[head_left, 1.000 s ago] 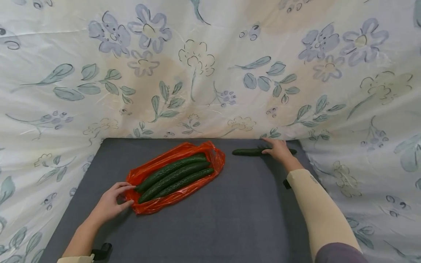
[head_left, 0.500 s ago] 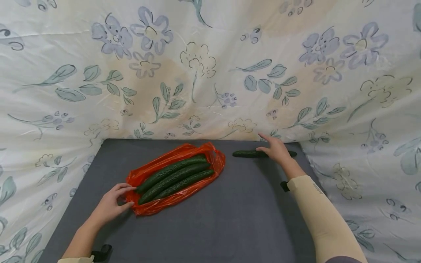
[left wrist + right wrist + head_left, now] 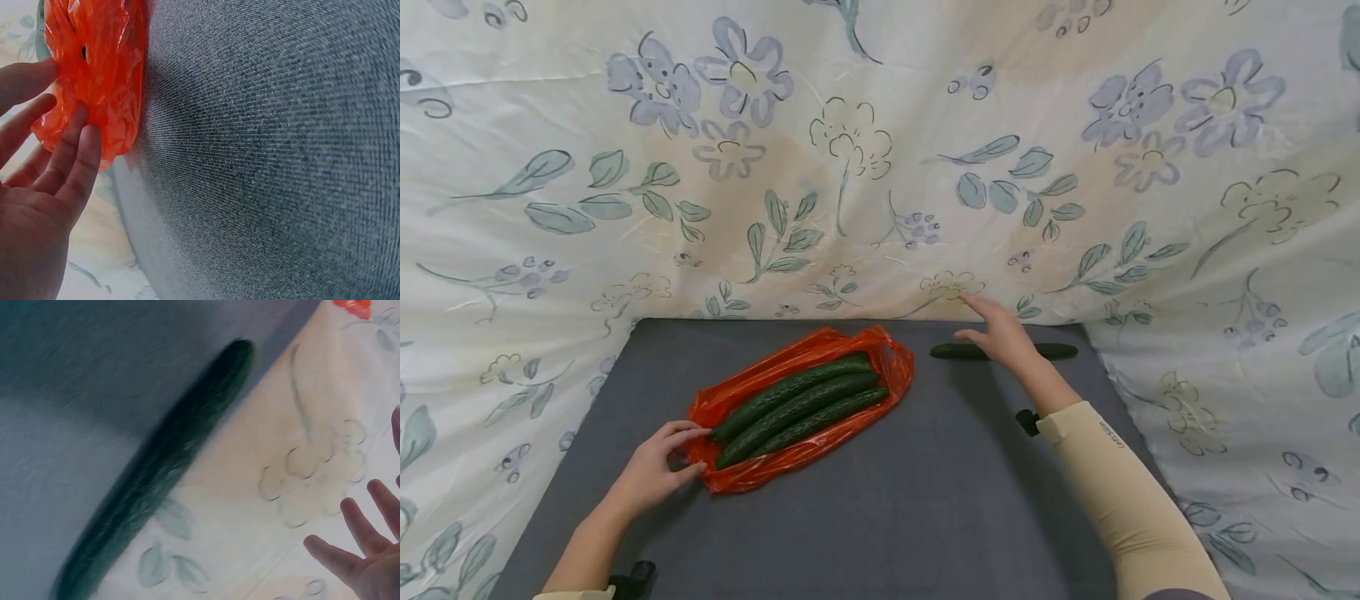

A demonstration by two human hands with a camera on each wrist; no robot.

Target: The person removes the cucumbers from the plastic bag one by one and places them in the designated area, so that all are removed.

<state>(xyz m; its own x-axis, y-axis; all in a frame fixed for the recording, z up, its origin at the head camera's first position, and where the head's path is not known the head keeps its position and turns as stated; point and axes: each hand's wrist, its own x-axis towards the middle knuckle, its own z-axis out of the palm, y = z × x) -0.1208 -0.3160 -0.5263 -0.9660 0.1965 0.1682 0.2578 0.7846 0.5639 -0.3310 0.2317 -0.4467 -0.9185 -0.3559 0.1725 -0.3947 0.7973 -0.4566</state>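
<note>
An orange-red plastic bag (image 3: 820,332) lies at the left of the grey table with three long dark green cucumbers (image 3: 797,410) in its opening. At its lower left end, my left hand (image 3: 651,467) touches the plastic, thumb and fingers apart; the left wrist view has the extended fingers against the bag (image 3: 109,69). A single cucumber (image 3: 1056,351) lies crosswise near the back right edge. My right hand (image 3: 1000,335) is over it, fingers spread and holding nothing, hiding its middle part. In the right wrist view this cucumber (image 3: 156,462) is apart from the fingers.
A floral cloth (image 3: 865,200) hangs behind the table and along both sides, meeting the back edge close to the single cucumber. Grey tabletop (image 3: 880,517) stretches between the bag and my right arm.
My right hand has come away from the single cucumber, rising and moving left with its fingers spread. That cucumber stays where it was. The left hand and bag have hardly moved.
</note>
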